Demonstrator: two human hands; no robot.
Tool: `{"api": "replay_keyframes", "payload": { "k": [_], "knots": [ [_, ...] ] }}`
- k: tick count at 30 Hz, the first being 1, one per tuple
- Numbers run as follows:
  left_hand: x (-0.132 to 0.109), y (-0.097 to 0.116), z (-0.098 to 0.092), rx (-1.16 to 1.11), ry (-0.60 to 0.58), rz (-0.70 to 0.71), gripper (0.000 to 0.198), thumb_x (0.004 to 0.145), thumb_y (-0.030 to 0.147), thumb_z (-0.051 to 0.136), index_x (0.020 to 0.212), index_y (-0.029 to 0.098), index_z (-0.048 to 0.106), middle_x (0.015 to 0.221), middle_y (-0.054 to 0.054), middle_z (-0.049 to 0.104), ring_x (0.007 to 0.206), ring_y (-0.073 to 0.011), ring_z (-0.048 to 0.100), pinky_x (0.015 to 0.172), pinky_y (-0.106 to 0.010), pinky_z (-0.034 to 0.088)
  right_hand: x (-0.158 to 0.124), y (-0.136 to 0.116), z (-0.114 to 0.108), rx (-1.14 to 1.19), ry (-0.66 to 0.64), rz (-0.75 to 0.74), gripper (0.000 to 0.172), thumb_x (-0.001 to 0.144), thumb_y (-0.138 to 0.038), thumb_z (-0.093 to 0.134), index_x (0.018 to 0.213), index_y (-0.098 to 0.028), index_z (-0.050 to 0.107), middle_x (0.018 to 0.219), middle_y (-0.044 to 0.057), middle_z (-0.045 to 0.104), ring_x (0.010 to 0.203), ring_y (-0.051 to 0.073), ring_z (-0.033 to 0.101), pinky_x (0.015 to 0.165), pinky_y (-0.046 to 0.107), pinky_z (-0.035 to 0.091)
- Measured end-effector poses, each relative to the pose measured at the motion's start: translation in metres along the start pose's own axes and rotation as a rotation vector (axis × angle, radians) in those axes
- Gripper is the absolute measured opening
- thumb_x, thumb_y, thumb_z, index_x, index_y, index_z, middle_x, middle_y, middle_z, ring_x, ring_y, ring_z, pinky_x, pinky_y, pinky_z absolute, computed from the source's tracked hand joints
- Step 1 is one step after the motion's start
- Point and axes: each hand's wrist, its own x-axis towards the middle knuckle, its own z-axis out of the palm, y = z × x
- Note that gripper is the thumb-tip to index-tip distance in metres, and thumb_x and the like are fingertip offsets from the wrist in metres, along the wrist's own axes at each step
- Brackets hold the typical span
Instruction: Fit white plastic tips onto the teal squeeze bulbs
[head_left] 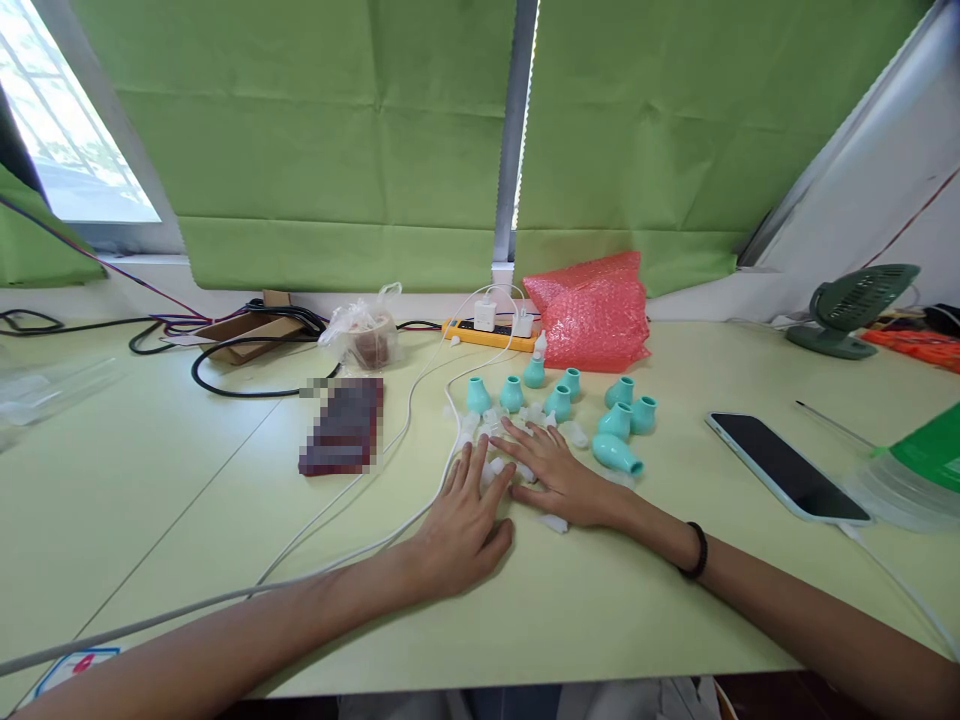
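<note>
At the left of the frame, a black cable (247,394) is looping across the pale table (172,470), passing by a cardboard box (247,352). Left of centre, a pixelated dark object (341,430) is lying flat, and a clear plastic bag (371,338) is sitting behind it. A white cable (150,623) is running from the lower left edge up toward the middle.

At the centre, the left hand (461,525) is reaching palm down, its fingers extended and slightly apart, at the near edge of the white translucent pieces (576,434). Above, a yellow-edged power strip (454,331) is holding white plugs. The right hand (555,475) is spreading its fingers palm down over the same white pieces; whether either hand is gripping one underneath, I cannot tell. Just behind and to the right, teal bulb-shaped pieces (615,421) are standing in a loose group, one lying on its side. A pink bubble-wrap pouch (596,315) is leaning behind them.

At the right, a phone (784,465) is lying face up, a green fan (855,305) is standing farther back, and a green-labelled container (926,450) is jutting in from the edge.
</note>
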Motion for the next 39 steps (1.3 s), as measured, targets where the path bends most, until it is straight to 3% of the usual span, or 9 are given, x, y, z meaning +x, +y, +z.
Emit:
{"api": "replay_keyframes", "payload": {
  "k": [3,8,14,18,22,27,31,34,39],
  "knots": [
    [0.000,-0.001,-0.001,0.015,-0.002,0.000,0.050,0.079,0.024,0.043,0.125,0.014,0.027,0.138,-0.019,0.005,0.126,-0.0342,0.006,0.097,-0.053,0.020,0.002,0.003,0.002,0.050,0.027,-0.056,0.048,0.082,-0.041,0.038,0.128,-0.027,0.028,0.134,0.003,0.029,0.124,0.026,0.020,0.098,0.050,0.017],
    [0.003,-0.004,-0.005,0.012,-0.032,-0.004,0.043,0.080,0.015,0.038,0.122,0.012,0.033,0.132,-0.020,0.024,0.120,-0.0303,0.029,0.093,-0.046,0.033,0.007,0.011,0.010,0.172,0.235,-0.039,0.031,0.081,-0.028,0.043,0.111,-0.020,0.049,0.110,0.005,0.056,0.111,0.019,0.041,0.094,0.038,0.033],
    [0.009,-0.011,-0.006,-0.043,-0.032,-0.056,0.032,0.081,0.010,0.032,0.111,0.016,0.043,0.109,-0.011,0.046,0.094,-0.0199,0.051,0.077,-0.036,0.048,0.009,0.013,0.012,0.100,0.324,-0.032,0.022,0.078,-0.023,0.047,0.097,-0.018,0.057,0.114,0.008,0.052,0.103,0.020,0.047,0.090,0.039,0.035],
    [0.011,-0.011,-0.009,-0.049,-0.003,-0.107,0.020,0.081,0.016,0.038,0.097,0.017,0.050,0.097,-0.008,0.048,0.090,-0.0200,0.050,0.070,-0.034,0.049,0.008,0.012,0.011,0.014,0.353,0.032,0.023,0.072,-0.026,0.053,0.092,-0.018,0.059,0.116,0.011,0.048,0.105,0.024,0.045,0.089,0.044,0.033],
    [0.012,-0.010,-0.008,-0.043,0.004,-0.124,0.023,0.078,0.013,0.039,0.100,0.017,0.048,0.097,-0.008,0.047,0.092,-0.0204,0.046,0.071,-0.034,0.048,0.006,0.010,0.009,0.037,0.354,-0.016,0.022,0.069,-0.019,0.052,0.089,-0.017,0.059,0.113,0.010,0.049,0.104,0.023,0.046,0.089,0.042,0.035],
    [0.011,-0.010,-0.007,-0.012,0.005,-0.108,0.027,0.079,0.010,0.036,0.104,0.016,0.047,0.092,-0.008,0.048,0.089,-0.0212,0.044,0.074,-0.036,0.046,0.005,0.009,0.010,0.141,0.389,-0.082,0.021,0.070,-0.015,0.050,0.089,-0.019,0.058,0.105,0.006,0.053,0.096,0.019,0.051,0.083,0.034,0.042],
    [0.011,-0.012,-0.007,-0.031,0.030,-0.090,0.031,0.077,0.005,0.034,0.103,0.017,0.047,0.092,-0.007,0.047,0.088,-0.0208,0.043,0.077,-0.038,0.044,0.005,0.010,0.010,0.098,0.405,-0.012,0.019,0.077,-0.019,0.046,0.092,-0.021,0.058,0.108,0.007,0.051,0.079,0.016,0.057,0.070,0.031,0.047],
    [0.010,-0.012,-0.006,-0.098,0.048,-0.064,0.037,0.075,-0.001,0.031,0.105,0.017,0.044,0.095,-0.008,0.046,0.091,-0.0195,0.043,0.080,-0.036,0.043,0.005,0.011,0.010,0.086,0.438,0.031,0.023,0.079,-0.020,0.044,0.099,-0.021,0.054,0.117,0.009,0.044,0.072,0.013,0.058,0.068,0.031,0.048],
    [0.008,-0.013,-0.006,-0.191,0.022,-0.017,0.039,0.073,-0.003,0.032,0.105,0.016,0.042,0.105,-0.010,0.040,0.099,-0.0192,0.042,0.085,-0.035,0.041,0.006,0.014,0.004,0.134,0.525,-0.005,0.023,0.076,-0.013,0.041,0.096,-0.019,0.053,0.111,0.009,0.047,0.089,0.017,0.054,0.077,0.031,0.045]
  ]
}}
